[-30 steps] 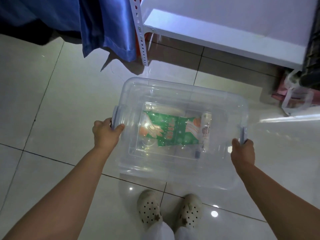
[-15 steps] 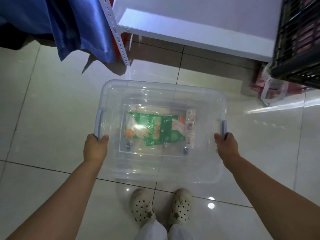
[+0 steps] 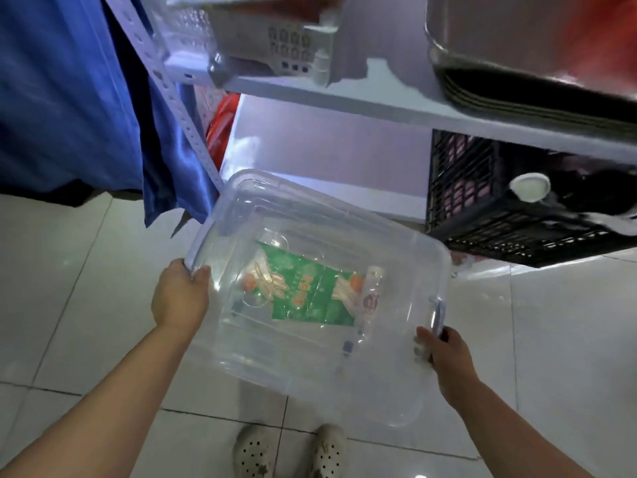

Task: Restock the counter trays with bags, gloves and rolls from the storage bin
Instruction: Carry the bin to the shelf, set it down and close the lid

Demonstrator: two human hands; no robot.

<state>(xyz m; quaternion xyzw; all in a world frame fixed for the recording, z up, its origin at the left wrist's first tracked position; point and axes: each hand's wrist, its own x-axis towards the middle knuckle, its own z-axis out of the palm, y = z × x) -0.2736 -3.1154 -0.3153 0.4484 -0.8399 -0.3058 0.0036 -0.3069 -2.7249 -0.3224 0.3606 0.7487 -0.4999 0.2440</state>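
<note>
I carry a clear plastic storage bin (image 3: pixel 396 263) above the tiled floor, slanted so its right end is nearer to me. My left hand (image 3: pixel 179 298) grips its left handle and my right hand (image 3: pixel 444 353) grips the bluish right handle. Inside the bin lies a green packet of gloves (image 3: pixel 303 291) printed with hands, and next to it on the right a small clear roll (image 3: pixel 370 298) with a printed label. The rest of the bin's floor looks bare.
A white metal shelf unit (image 3: pixel 362 105) stands just ahead, with a grey perforated basket (image 3: pixel 286 46) and a steel tray (image 3: pixel 517 46) on its upper board. A black crate (image 3: pixel 510 208) sits on the lower level. Blue cloth (image 3: pixel 69 98) hangs at the left.
The bin has come up and closer to the shelf unit and turned clockwise. My view has lifted, so the upper shelf and its trays are now visible. Both hands kept their grip.
</note>
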